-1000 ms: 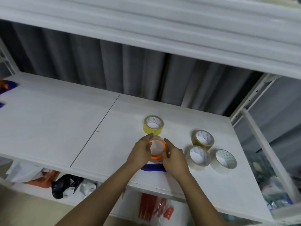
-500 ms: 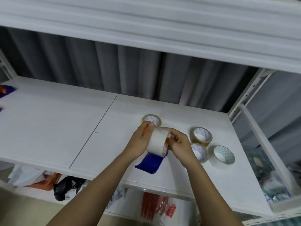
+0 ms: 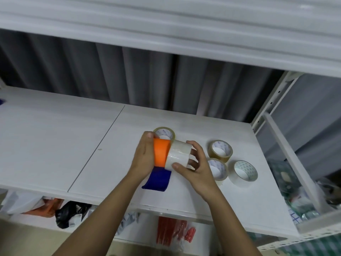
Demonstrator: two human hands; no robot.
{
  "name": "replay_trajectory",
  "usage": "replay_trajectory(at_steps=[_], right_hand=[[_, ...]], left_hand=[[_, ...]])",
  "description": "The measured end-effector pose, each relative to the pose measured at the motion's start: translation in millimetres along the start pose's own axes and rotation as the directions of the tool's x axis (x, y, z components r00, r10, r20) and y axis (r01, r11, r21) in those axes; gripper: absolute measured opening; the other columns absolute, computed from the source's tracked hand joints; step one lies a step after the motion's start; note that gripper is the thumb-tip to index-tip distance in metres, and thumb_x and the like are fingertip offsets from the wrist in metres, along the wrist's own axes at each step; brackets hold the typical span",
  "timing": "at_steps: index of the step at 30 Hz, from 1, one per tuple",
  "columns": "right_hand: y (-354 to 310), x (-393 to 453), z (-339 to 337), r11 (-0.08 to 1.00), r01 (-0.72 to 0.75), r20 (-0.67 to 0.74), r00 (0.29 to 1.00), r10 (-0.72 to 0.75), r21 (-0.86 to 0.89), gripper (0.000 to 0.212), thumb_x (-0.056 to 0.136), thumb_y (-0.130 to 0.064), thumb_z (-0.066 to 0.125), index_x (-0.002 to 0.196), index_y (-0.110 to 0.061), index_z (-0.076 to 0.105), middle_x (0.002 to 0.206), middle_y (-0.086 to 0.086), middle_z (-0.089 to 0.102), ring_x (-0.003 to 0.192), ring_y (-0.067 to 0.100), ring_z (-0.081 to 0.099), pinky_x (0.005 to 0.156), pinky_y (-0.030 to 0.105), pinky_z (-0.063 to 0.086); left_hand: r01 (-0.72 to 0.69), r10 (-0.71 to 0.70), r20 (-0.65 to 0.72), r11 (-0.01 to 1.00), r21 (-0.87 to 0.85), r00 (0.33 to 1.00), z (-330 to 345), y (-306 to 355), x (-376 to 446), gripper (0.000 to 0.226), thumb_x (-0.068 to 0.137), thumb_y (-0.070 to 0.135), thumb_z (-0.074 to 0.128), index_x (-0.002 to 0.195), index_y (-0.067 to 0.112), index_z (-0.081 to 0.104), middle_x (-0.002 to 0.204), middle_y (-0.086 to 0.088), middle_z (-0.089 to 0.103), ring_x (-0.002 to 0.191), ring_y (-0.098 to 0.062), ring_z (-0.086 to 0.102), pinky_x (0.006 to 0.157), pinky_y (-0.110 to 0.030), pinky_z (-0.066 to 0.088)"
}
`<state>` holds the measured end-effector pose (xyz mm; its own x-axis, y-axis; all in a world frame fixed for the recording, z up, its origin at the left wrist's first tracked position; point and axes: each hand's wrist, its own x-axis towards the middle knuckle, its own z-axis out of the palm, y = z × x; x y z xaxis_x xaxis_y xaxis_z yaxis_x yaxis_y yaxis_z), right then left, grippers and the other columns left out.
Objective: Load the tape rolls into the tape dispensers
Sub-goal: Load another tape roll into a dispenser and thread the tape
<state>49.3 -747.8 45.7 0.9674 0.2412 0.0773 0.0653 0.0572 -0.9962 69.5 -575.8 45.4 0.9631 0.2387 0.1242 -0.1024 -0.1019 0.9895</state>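
Lifted clear of the shelf (image 3: 55, 145) now, no longer flat on it: orange-and-blue dispenser (image 3: 161, 159) gripped in left hand (image 3: 144, 159), white tape roll (image 3: 178, 154) clasped by right hand (image 3: 195, 170), pressed against its side. Seating apparently underway. Four spare rolls (image 3: 220, 150) waiting nearby.

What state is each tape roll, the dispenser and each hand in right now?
Dispenser: lifted off the shelf, gripped by the left hand.
White roll: against the dispenser's side, gripped by the right hand.
Yellow roll: flat on the shelf, partly hidden.
Tan roll: flat, untouched.
Two pale rolls: flat, untouched.
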Motion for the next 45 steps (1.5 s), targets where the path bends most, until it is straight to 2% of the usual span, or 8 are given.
replay_trajectory(at_steps=[6,9,12,18,24,32,41,45], right_hand=[[15.2,17.1,-45.8,0.951,-0.115,-0.298,0.954,0.025,-0.287,0.075,0.068,-0.030,0.084,0.127,-0.048,0.041,0.134,-0.011,0.044,0.120,0.005,0.048,0.094,0.023,0.047],[21.6,45.9,-53.6,0.854,-0.125,-0.245,0.969,-0.004,-0.505,0.093,0.068,-0.036,0.083,0.143,-0.032,0.030,0.145,-0.005,0.036,0.132,0.012,0.035,0.106,0.032,0.036],[25.0,73.9,-54.9,0.587,-0.124,-0.157,0.988,-0.006,-0.800,0.089,0.071,-0.040,0.078,0.144,-0.028,0.027,0.145,0.002,0.034,0.128,0.028,0.041,0.102,0.044,0.041],[36.0,102.3,-49.7,0.133,-0.086,-0.058,0.978,0.203,-0.987,0.085,0.077,-0.043,0.066,0.147,-0.032,0.019,0.144,0.007,0.030,0.131,0.036,0.035,0.106,0.049,0.027],[39.5,114.7,-46.6,-0.070,-0.103,-0.121,0.932,0.340,-0.992,0.093,0.080,-0.055,0.055,0.150,-0.034,-0.004,0.159,0.010,0.001,0.145,0.037,0.003,0.113,0.057,0.004],[47.8,137.7,18.6,0.014,0.205,0.197,0.920,0.338,-0.979,0.075,0.091,-0.030,0.047,0.151,-0.028,0.002,0.160,-0.002,-0.009,0.145,0.025,-0.014,0.114,0.052,-0.009],[72.2,101.0,26.7,-0.012,0.266,0.267,0.964,-0.009,-0.964,0.042,0.081,-0.042,0.053,0.117,-0.020,0.055,0.136,0.005,0.038,0.128,0.029,0.027,0.101,0.043,0.021],[66.7,100.9,31.2,0.236,0.133,0.151,0.987,0.056,-0.962,0.082,0.075,-0.063,0.059,0.143,-0.033,0.025,0.156,0.002,0.009,0.142,0.029,0.005,0.110,0.050,0.014]], left_hand=[[0.104,-0.102,-0.150,0.995,0.004,0.983,-26.6,-3.6,26.3,0.024,0.100,0.034,0.034,0.081,0.037,0.049,0.089,0.006,0.055,0.080,-0.017,0.056,0.061,-0.031,0.049],[0.163,-0.162,-0.126,0.987,-0.003,0.979,-22.6,-1.3,28.3,0.019,0.099,0.036,0.037,0.084,0.036,0.048,0.091,0.006,0.053,0.080,-0.013,0.055,0.060,-0.026,0.048],[0.029,-0.015,-0.094,0.987,0.157,0.996,-18.8,1.2,16.9,0.024,0.101,0.042,0.024,0.089,0.038,0.045,0.092,0.016,0.051,0.079,-0.003,0.054,0.049,-0.009,0.043],[0.009,0.016,-0.119,0.979,0.203,0.993,-25.2,-10.0,15.2,0.022,0.100,0.045,0.023,0.096,0.040,0.044,0.098,0.016,0.051,0.085,-0.006,0.055,0.058,-0.015,0.044],[0.027,0.002,-0.159,0.983,0.183,0.987,-36.4,-19.3,10.8,0.027,0.101,0.041,0.024,0.104,0.029,0.047,0.107,0.001,0.055,0.093,-0.017,0.057,0.074,-0.035,0.051],[0.027,0.005,-0.186,0.985,0.169,0.982,-42.2,-17.8,5.7,0.025,0.101,0.041,0.024,0.106,0.031,0.046,0.109,0.003,0.055,0.095,-0.017,0.057,0.078,-0.037,0.051],[0.008,0.023,-0.226,0.991,0.134,0.974,-53.7,-20.2,-3.4,0.028,0.100,0.046,0.023,0.104,0.034,0.048,0.103,0.008,0.055,0.090,-0.012,0.058,0.068,-0.027,0.050],[0.006,0.022,-0.207,0.991,0.134,0.978,-58.7,-17.0,-3.8,0.025,0.100,0.045,0.022,0.101,0.038,0.046,0.102,0.011,0.055,0.091,-0.012,0.058,0.069,-0.029,0.052]])
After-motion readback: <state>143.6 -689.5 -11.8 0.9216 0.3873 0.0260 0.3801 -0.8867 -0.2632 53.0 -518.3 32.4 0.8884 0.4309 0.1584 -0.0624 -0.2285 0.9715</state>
